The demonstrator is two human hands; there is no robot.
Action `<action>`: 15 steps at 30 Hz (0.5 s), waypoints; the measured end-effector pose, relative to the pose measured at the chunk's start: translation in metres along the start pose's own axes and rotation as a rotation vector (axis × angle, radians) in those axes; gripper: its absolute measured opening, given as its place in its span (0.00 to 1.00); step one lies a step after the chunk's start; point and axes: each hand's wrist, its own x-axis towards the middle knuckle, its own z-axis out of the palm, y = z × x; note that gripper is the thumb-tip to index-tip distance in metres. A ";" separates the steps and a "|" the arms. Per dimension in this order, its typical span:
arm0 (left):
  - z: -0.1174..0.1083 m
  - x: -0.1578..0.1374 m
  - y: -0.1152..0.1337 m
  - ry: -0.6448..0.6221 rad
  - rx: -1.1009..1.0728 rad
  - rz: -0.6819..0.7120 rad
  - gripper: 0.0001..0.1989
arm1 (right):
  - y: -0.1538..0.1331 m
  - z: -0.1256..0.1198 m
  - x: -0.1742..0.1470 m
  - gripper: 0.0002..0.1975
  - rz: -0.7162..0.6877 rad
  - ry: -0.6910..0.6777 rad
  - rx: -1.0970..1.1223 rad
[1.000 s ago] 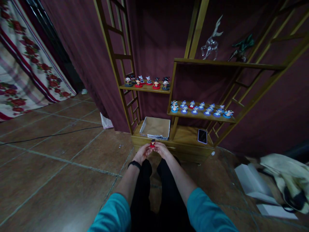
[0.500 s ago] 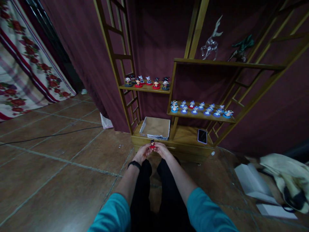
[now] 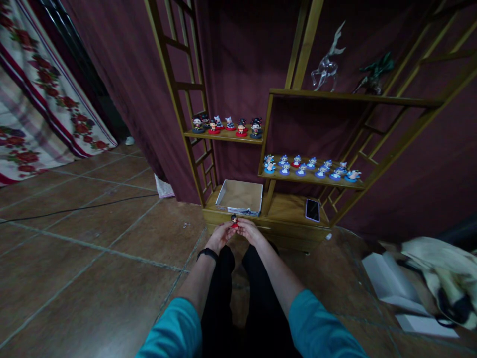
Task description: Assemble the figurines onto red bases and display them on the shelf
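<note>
A small figurine [image 3: 234, 219] with black hair and a red base is held upright between my two hands, just in front of the shelf unit's drawer. My left hand [image 3: 222, 233] grips its base from the left, with fingers closed. From the right, my right hand [image 3: 247, 229] pinches the same base. Behind the figurine sits a shallow open cardboard box [image 3: 240, 196]. Similar red and black figurines [image 3: 241, 128] stand on the upper left shelf. Blue and purple figurines [image 3: 301, 169] line the lower right shelf in two rows.
A phone [image 3: 312, 210] lies on the cabinet's bottom board. A glass deer [image 3: 326, 69] and a dark green ornament [image 3: 373, 74] stand on the top right shelf. White boxes [image 3: 391, 283] and a cream cloth bag [image 3: 443, 263] lie on the floor at right; a black cable [image 3: 93, 205] crosses the left.
The figurine has shifted slightly up and left and turned a little in my fingers. Both hands stay almost in the same place, and the shelves look the same.
</note>
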 end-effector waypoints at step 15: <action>0.001 -0.003 0.000 0.000 0.038 -0.003 0.02 | 0.001 0.000 0.002 0.13 0.003 0.028 -0.077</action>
